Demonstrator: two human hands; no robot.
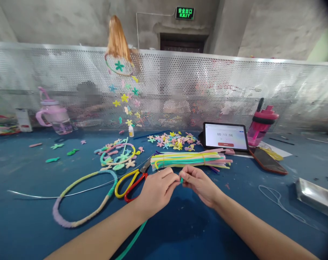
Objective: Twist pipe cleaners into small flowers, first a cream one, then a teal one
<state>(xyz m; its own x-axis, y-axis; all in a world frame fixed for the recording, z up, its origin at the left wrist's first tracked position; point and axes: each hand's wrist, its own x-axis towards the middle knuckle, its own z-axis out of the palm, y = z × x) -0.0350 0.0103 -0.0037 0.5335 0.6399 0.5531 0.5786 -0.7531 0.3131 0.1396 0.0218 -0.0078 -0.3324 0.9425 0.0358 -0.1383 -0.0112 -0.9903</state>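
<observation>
My left hand point(161, 187) and my right hand point(200, 184) meet at the middle of the blue table, both closed in a pinch. Between their fingertips shows a small bit of green pipe cleaner point(182, 179). A long green strand point(134, 241) trails from beneath my left forearm toward the near edge. Beside my left hand lie scissors point(128, 185) with one yellow and one red handle. Just beyond the hands rests a banded bundle of pastel pipe cleaners point(191, 159). A large ring wrapped in pastel fuzzy colours point(61, 215) lies to the left.
Small flower shapes point(174, 140) form a pile at the back, near a smaller ring point(102, 159). A tablet point(225, 136), phone point(269, 161) and pink cup point(261, 124) stand right. A decorated hoop point(119, 65) hangs before the perforated metal screen point(220, 90).
</observation>
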